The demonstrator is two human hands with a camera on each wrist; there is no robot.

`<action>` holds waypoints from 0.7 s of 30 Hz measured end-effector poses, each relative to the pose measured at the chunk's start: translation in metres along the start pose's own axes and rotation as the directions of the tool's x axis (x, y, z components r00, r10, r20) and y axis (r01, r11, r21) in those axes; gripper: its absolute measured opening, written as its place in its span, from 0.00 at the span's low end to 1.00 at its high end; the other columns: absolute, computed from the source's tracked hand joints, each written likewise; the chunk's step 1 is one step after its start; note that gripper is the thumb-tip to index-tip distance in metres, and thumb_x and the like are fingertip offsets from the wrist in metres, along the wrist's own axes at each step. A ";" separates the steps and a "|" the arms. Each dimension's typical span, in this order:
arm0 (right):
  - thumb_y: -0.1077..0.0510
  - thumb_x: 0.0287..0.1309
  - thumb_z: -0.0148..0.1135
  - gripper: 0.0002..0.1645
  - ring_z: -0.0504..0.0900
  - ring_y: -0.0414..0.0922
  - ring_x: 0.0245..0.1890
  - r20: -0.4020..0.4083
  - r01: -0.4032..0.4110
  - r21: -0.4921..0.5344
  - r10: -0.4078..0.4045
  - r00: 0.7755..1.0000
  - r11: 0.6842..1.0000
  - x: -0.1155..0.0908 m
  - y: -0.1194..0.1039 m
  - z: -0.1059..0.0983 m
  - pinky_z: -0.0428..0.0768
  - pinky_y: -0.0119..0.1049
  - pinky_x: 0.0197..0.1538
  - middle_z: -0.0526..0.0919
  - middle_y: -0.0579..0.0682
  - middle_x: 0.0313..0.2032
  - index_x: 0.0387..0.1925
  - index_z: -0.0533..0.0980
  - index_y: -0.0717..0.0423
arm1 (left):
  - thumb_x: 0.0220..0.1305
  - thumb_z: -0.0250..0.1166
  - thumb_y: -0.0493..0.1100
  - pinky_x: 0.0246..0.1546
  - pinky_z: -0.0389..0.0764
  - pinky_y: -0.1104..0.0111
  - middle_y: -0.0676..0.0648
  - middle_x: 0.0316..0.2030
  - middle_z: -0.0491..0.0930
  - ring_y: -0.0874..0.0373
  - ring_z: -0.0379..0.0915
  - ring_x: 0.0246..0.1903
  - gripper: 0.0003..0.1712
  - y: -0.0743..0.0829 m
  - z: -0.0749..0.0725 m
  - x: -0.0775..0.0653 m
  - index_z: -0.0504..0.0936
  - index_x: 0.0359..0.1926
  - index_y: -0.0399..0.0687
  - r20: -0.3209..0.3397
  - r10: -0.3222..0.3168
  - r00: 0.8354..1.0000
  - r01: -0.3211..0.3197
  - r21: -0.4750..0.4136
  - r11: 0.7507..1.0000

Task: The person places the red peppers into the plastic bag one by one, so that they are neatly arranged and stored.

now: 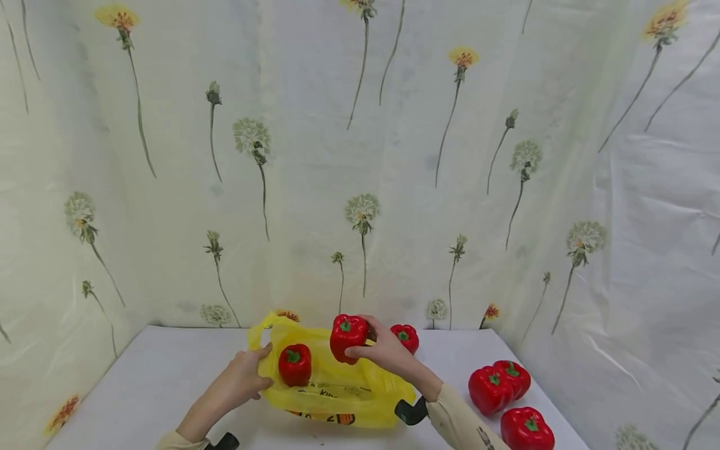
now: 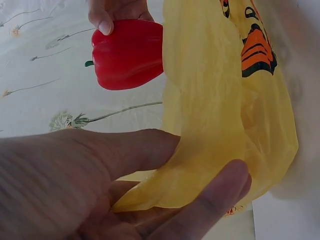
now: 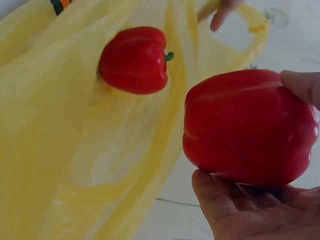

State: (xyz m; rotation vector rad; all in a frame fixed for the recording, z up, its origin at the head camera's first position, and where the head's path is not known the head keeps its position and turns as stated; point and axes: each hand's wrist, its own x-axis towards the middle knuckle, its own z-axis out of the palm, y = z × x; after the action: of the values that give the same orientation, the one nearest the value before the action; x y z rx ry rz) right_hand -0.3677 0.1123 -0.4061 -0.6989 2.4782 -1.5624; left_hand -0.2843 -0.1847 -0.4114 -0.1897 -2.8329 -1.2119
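My right hand [image 1: 388,350] grips a red bell pepper [image 1: 345,339] by its sides, thumb across from the fingers, over the mouth of a yellow plastic bag [image 1: 371,400]. The bag lies on its side with printed lettering and an orange design. Inside its left part sits another red bell pepper [image 3: 135,61], green stem showing. My left hand [image 1: 239,378] holds the bag's edge at the left; in the left wrist view its thumb and fingers [image 2: 215,195] pinch the thin plastic. The held pepper shows beyond the bag's edge there.
Behind my right hand a red pepper [image 1: 406,337] rests near the table's back edge. Several more peppers [image 1: 527,429] stand at the right side of the white table [image 1: 185,362]. A curtain [image 1: 304,187] with dandelion print hangs behind and on both sides.
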 end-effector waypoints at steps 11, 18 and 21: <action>0.45 0.47 0.73 0.46 0.74 0.51 0.57 0.035 -0.027 -0.019 0.028 0.999 0.999 0.009 0.007 0.007 0.80 0.46 0.52 0.76 0.52 0.58 0.65 0.63 0.50 | 0.49 0.71 0.32 0.20 0.79 0.67 0.23 0.57 0.71 0.56 0.77 0.15 0.41 0.000 -0.001 0.002 0.67 0.65 0.27 0.019 -0.011 1.000 0.011 0.001 1.000; 0.44 0.46 0.73 0.48 0.74 0.50 0.57 0.098 -0.053 -0.020 0.054 0.994 0.998 0.015 0.015 0.017 0.80 0.46 0.53 0.76 0.51 0.58 0.66 0.62 0.50 | 0.49 0.70 0.33 0.19 0.78 0.67 0.24 0.55 0.73 0.56 0.76 0.15 0.40 0.001 0.001 0.000 0.67 0.64 0.28 0.019 -0.011 1.000 0.011 0.018 1.000; 0.44 0.46 0.73 0.48 0.75 0.49 0.55 0.113 -0.064 -0.039 0.068 0.991 0.997 0.018 0.017 0.021 0.80 0.46 0.53 0.77 0.51 0.56 0.66 0.62 0.51 | 0.50 0.70 0.33 0.19 0.78 0.68 0.24 0.55 0.73 0.56 0.76 0.14 0.39 0.000 0.002 0.001 0.67 0.64 0.28 0.021 -0.005 1.000 0.005 0.019 1.000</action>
State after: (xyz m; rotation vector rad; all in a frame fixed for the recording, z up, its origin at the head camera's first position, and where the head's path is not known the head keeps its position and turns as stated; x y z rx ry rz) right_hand -0.3815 0.0938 -0.4284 -0.6840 2.4258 -1.4177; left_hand -0.2850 -0.1831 -0.4129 -0.1959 -2.8633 -1.1906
